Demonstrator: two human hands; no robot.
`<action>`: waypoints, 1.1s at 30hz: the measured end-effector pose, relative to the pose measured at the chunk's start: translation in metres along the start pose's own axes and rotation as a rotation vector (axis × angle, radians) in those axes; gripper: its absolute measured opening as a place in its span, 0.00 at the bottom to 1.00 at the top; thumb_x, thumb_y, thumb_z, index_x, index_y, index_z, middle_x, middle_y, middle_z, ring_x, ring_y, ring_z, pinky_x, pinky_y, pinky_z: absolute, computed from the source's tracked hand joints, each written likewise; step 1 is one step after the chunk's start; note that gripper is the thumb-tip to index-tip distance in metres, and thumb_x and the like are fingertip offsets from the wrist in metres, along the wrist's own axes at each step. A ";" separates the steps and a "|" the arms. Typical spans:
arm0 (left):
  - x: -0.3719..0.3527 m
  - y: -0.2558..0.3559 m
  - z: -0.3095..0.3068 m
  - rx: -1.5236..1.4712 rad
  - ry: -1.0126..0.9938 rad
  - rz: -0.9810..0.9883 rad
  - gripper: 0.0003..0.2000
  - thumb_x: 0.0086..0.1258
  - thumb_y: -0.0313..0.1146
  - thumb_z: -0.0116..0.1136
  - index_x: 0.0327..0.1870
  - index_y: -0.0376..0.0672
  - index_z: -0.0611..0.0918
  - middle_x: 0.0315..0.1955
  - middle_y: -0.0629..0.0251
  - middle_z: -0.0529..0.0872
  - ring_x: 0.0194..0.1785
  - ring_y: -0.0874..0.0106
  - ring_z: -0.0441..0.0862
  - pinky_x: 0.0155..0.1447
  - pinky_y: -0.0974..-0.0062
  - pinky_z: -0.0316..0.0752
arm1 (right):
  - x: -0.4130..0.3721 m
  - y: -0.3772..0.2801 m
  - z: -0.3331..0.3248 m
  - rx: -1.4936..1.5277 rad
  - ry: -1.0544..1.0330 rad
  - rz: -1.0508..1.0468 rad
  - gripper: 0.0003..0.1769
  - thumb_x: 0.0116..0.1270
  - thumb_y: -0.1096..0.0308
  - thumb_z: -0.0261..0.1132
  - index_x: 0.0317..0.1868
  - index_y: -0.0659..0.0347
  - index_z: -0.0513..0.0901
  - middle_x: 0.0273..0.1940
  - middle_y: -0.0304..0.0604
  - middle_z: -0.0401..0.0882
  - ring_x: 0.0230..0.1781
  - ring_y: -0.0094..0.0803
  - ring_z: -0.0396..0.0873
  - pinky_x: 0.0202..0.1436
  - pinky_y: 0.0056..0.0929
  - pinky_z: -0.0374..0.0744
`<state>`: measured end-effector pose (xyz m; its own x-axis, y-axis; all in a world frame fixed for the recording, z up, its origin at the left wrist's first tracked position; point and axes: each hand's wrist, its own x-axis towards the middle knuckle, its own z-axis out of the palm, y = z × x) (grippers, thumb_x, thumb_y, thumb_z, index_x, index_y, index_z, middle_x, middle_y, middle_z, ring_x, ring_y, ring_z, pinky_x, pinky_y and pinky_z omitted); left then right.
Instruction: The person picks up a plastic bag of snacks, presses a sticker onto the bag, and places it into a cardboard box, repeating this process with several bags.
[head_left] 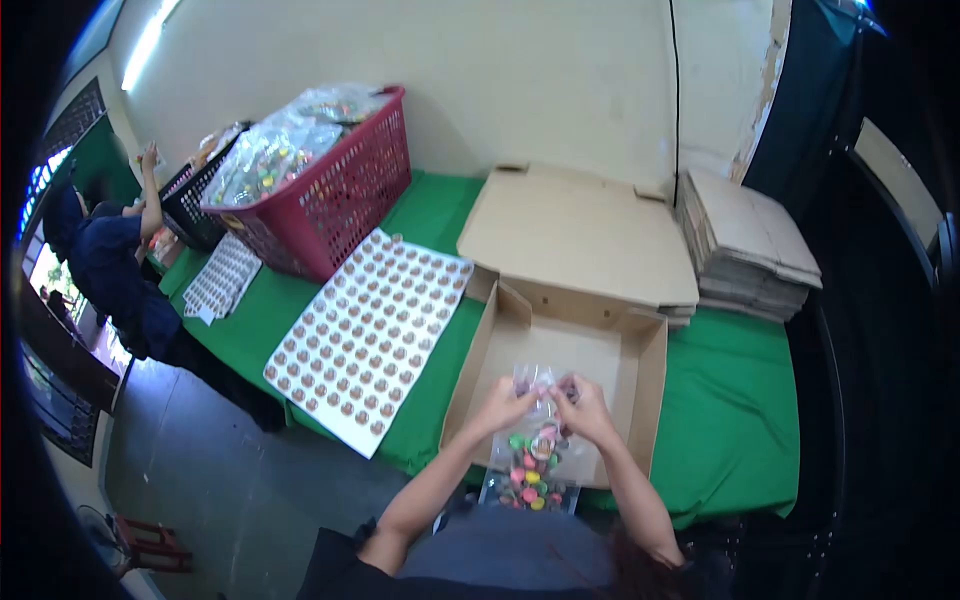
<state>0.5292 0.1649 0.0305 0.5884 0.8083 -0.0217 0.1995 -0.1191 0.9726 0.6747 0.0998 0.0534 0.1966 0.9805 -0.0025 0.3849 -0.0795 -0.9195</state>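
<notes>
A clear plastic bag [530,470] of colourful round pieces, pink, green, yellow and dark, hangs upright before me. My left hand [508,402] pinches its top edge on one side, and my right hand [582,408] grips the top on the other. A round brown-and-white sticker [543,448] shows on the bag's front. Behind the hands lies an open cardboard box [640,400], its lid [575,235] folded back towards the wall. Left of the box is a white sheet [365,340] with rows of round brown stickers.
A maroon basket [345,195] heaped with filled bags stands at the back left. Flattened cartons [750,235] are stacked at right on the green cloth [735,410]. More sticker sheets [222,278] lie near a black basket [190,210]. Another person [110,260] stands at left.
</notes>
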 end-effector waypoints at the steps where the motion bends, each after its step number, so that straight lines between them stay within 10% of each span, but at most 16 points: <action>1: 0.001 -0.004 0.002 0.081 0.060 0.032 0.13 0.58 0.38 0.55 0.34 0.34 0.79 0.23 0.65 0.81 0.26 0.80 0.76 0.29 0.78 0.71 | 0.001 -0.005 -0.002 -0.024 -0.004 0.022 0.08 0.57 0.70 0.58 0.29 0.68 0.73 0.19 0.40 0.74 0.16 0.21 0.73 0.17 0.21 0.72; 13: 0.035 0.014 -0.015 -0.291 0.149 -0.159 0.11 0.51 0.34 0.64 0.25 0.35 0.78 0.19 0.66 0.79 0.21 0.81 0.75 0.27 0.84 0.72 | 0.049 0.016 -0.019 -0.003 -0.054 0.091 0.14 0.52 0.60 0.64 0.27 0.66 0.79 0.23 0.39 0.77 0.24 0.20 0.73 0.29 0.21 0.72; 17: 0.033 0.014 -0.028 -0.599 0.003 -0.240 0.10 0.56 0.32 0.59 0.31 0.33 0.79 0.23 0.63 0.81 0.26 0.80 0.77 0.35 0.84 0.73 | 0.040 0.029 -0.033 0.512 -0.220 0.166 0.14 0.54 0.60 0.63 0.33 0.64 0.78 0.30 0.39 0.78 0.33 0.22 0.74 0.40 0.19 0.70; 23: 0.023 0.010 -0.014 -0.214 0.114 -0.197 0.18 0.52 0.36 0.62 0.40 0.33 0.77 0.37 0.58 0.80 0.28 0.78 0.78 0.36 0.81 0.71 | 0.017 -0.011 -0.051 -0.151 -0.069 0.200 0.13 0.54 0.61 0.63 0.29 0.65 0.79 0.26 0.38 0.79 0.30 0.21 0.74 0.37 0.19 0.71; 25: 0.010 0.025 -0.011 0.359 0.477 0.339 0.30 0.50 0.39 0.64 0.50 0.30 0.68 0.48 0.51 0.72 0.35 0.73 0.77 0.41 0.77 0.71 | 0.013 0.004 -0.057 -0.056 0.031 0.143 0.14 0.55 0.61 0.62 0.30 0.66 0.78 0.30 0.41 0.78 0.32 0.23 0.75 0.37 0.19 0.71; 27: -0.032 0.096 -0.014 -0.151 0.043 0.080 0.40 0.49 0.43 0.64 0.58 0.32 0.57 0.55 0.45 0.61 0.50 0.66 0.71 0.51 0.71 0.67 | 0.006 -0.003 -0.057 0.041 0.122 0.090 0.14 0.55 0.61 0.62 0.31 0.66 0.78 0.34 0.44 0.78 0.34 0.25 0.76 0.36 0.19 0.72; 29: -0.052 0.106 -0.006 0.049 -0.229 0.229 0.45 0.48 0.48 0.64 0.61 0.35 0.51 0.54 0.42 0.61 0.59 0.63 0.60 0.58 0.67 0.61 | -0.024 -0.049 -0.058 0.709 -0.101 0.048 0.19 0.55 0.53 0.60 0.32 0.62 0.75 0.47 0.52 0.72 0.49 0.41 0.71 0.51 0.34 0.68; 33: -0.061 0.128 0.020 -0.004 0.160 0.531 0.38 0.55 0.46 0.58 0.61 0.37 0.55 0.55 0.46 0.61 0.60 0.63 0.59 0.58 0.70 0.60 | -0.049 -0.094 -0.039 0.708 -0.286 -0.460 0.24 0.58 0.46 0.53 0.37 0.61 0.73 0.57 0.55 0.60 0.62 0.49 0.53 0.61 0.45 0.52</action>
<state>0.5341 0.0889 0.1519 0.4809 0.7151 0.5073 -0.0957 -0.5323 0.8411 0.6640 0.0526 0.1549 -0.1091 0.9029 0.4158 -0.2962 0.3698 -0.8806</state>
